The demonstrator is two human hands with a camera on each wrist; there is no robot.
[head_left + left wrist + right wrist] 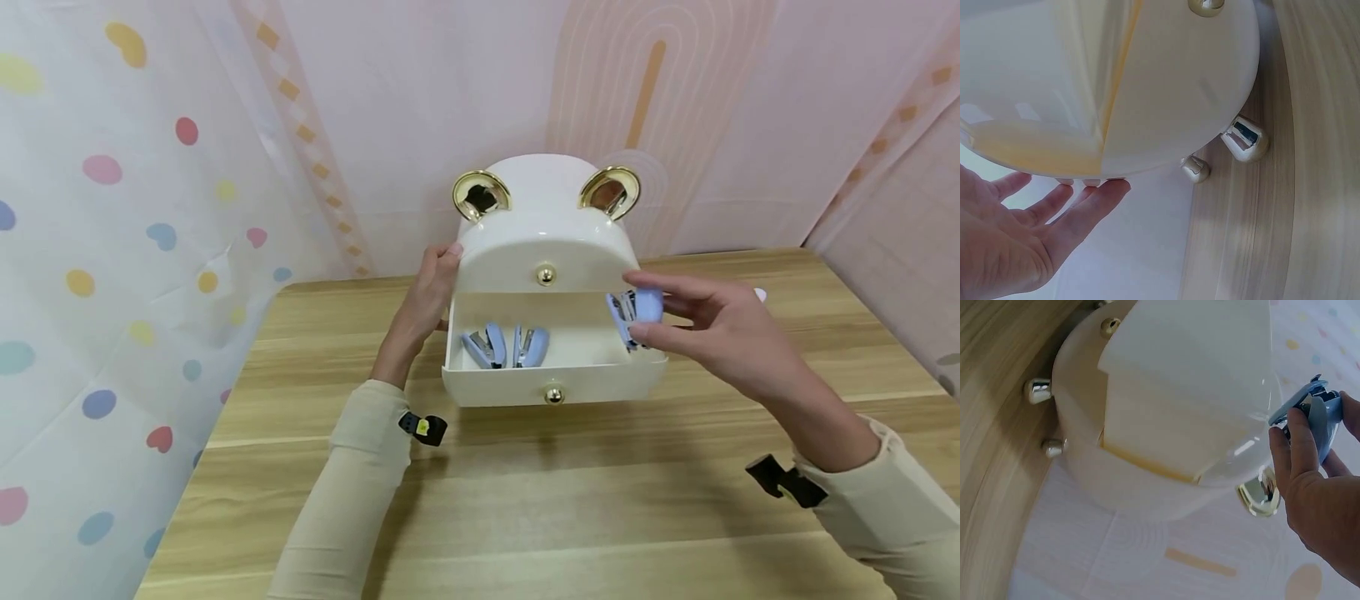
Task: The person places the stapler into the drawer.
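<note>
The white storage box [546, 242] with gold ears stands toward the back of the wooden table [525, 517], its lower drawer [555, 379] pulled out toward the person. The left hand [427, 304] lies against the box's left side, fingers straight and close together, fingertips [1113, 185] touching the rounded shell near its top edge; nothing is gripped. The right hand [712, 329] hovers at the box's right front corner, above the drawer's right end, pinching a small blue stapler [637, 315] between thumb and forefinger while the other fingers stretch loosely outward. The stapler is in the air, just over the drawer's right rim, not resting on anything. Two more blue staplers [504, 345] lie side by side inside the drawer, toward its left half, leaving the right half of the drawer floor bare beneath the held one. In front of the box the tabletop is open wood as far as the near edge. Behind the box hangs a pink curtain [750, 125], close to its back, and a dotted one [112, 250] stands off to its left.
</note>
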